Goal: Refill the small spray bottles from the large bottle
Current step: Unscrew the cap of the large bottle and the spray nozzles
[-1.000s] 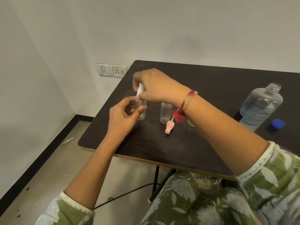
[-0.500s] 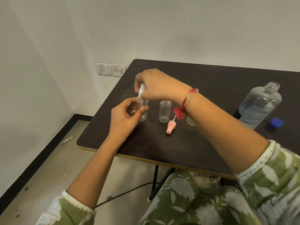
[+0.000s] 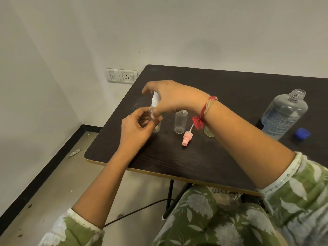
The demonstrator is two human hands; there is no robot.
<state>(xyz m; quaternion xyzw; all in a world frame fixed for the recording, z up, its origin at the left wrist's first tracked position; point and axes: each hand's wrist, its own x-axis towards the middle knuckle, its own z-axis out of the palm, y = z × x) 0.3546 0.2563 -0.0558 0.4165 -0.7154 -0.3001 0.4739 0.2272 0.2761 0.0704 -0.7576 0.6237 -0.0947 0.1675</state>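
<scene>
Risen slightly, right hand pinches white sprayer; left hand clasps its bottle.

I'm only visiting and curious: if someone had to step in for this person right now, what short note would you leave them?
Left hand steadies a small bottle on the table.
Right hand grips its white spray top at the neck.
Second small bottle stands open, its pink spray top lying beside it.
Large bottle is uncapped at far right, blue cap next to it.
Fill levels are unclear; check them, refill, then close everything.
</scene>
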